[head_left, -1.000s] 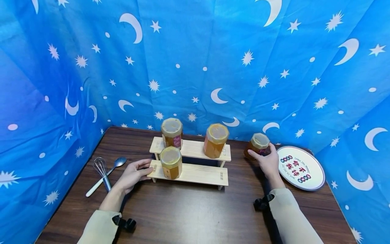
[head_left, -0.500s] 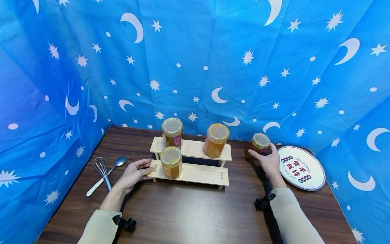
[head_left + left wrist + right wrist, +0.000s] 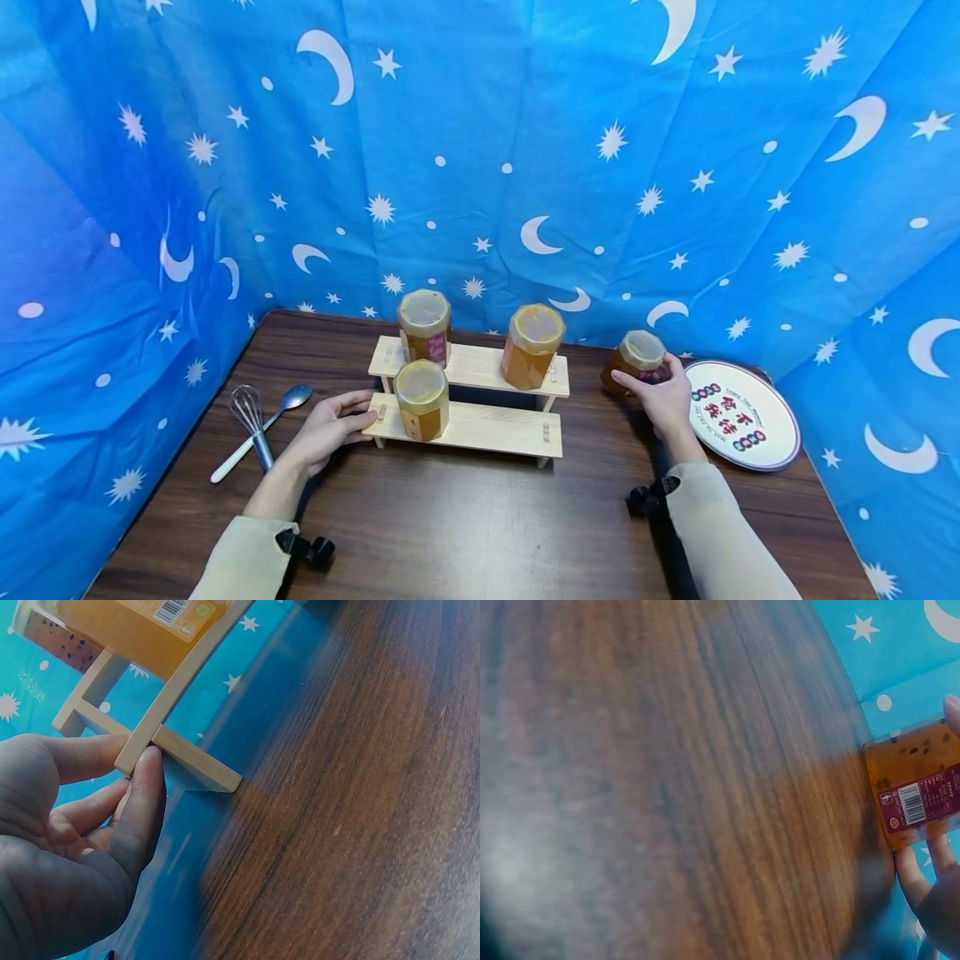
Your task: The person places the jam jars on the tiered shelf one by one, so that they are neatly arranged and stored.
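Note:
My left hand (image 3: pixel 330 429) pinches the left end of the lower shelf of a two-tier wooden stand (image 3: pixel 495 425); the left wrist view shows thumb and forefinger on either face of the board (image 3: pixel 169 701). At the right, my right hand (image 3: pixel 663 400) grips a dark amber jar (image 3: pixel 637 362) between thumb and fingers, near the table's back edge. Its purple label with a barcode (image 3: pixel 913 804) shows in the right wrist view. On the lower shelf stands a yellow-orange jar (image 3: pixel 422 400). The upper shelf bears a purple-labelled jar (image 3: pixel 424 325) at left and an orange jar (image 3: pixel 533 346) at right.
A white plate (image 3: pixel 780 417) with red writing lies right of my right hand. Left of my left hand, a whisk (image 3: pixel 251 421) lies close against a white-handled spoon (image 3: pixel 240 458) on the dark wood table (image 3: pixel 465 525). Blue star-patterned cloth (image 3: pixel 480 125) hangs behind.

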`<action>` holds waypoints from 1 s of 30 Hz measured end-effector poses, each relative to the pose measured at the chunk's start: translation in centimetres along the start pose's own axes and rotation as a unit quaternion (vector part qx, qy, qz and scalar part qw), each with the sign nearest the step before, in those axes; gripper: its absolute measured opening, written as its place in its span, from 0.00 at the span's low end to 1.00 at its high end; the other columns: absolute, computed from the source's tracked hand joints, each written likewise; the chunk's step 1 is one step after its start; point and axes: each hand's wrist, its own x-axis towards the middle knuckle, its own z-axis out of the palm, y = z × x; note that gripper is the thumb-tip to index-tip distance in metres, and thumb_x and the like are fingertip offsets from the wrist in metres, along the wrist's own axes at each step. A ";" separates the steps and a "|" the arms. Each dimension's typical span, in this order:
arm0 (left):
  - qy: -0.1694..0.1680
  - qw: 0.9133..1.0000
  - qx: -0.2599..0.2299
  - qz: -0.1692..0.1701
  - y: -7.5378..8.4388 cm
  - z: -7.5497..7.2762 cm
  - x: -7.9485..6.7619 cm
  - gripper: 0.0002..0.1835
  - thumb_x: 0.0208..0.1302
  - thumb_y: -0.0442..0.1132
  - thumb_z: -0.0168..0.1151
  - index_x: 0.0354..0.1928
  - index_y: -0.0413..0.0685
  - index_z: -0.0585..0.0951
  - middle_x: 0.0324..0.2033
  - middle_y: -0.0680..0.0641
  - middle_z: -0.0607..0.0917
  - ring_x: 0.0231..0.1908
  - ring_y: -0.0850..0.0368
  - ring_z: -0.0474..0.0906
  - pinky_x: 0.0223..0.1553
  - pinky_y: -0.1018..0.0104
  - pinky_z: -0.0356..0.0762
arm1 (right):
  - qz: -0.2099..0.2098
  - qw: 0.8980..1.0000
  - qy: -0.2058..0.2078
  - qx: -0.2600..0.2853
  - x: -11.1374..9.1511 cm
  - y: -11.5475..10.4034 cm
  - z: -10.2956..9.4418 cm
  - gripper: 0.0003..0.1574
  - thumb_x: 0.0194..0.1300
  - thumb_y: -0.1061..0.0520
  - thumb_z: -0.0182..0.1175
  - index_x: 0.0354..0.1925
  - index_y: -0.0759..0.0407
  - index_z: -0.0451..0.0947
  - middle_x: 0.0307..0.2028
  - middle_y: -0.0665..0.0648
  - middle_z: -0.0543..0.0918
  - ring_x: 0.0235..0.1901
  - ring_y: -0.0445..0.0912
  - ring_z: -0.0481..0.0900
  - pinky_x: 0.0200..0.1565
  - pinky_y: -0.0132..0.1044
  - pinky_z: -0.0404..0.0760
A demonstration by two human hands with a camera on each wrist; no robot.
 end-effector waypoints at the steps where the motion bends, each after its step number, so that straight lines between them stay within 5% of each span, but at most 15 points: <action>1: 0.000 1.000 0.000 -0.001 0.0 0.0 0.0 0.34 0.74 0.38 0.65 0.76 0.34 0.64 0.68 0.31 0.71 0.53 0.52 0.82 0.48 0.60 0.86 | 0.002 1.000 0.001 -0.001 -0.1 0.0 0.0 0.61 0.58 0.42 0.79 0.78 0.56 0.57 0.74 0.61 0.67 0.71 0.57 0.64 0.73 0.58 0.63; 30: -0.005 1.000 -0.003 0.005 -0.1 -0.1 0.0 0.34 0.75 0.37 0.64 0.76 0.34 0.64 0.68 0.31 0.71 0.52 0.53 0.83 0.49 0.62 0.86 | -0.010 0.999 -0.021 -0.039 -6.8 -2.8 -1.4 0.61 0.56 0.39 0.80 0.77 0.56 0.60 0.69 0.62 0.71 0.67 0.58 0.69 0.69 0.59 0.70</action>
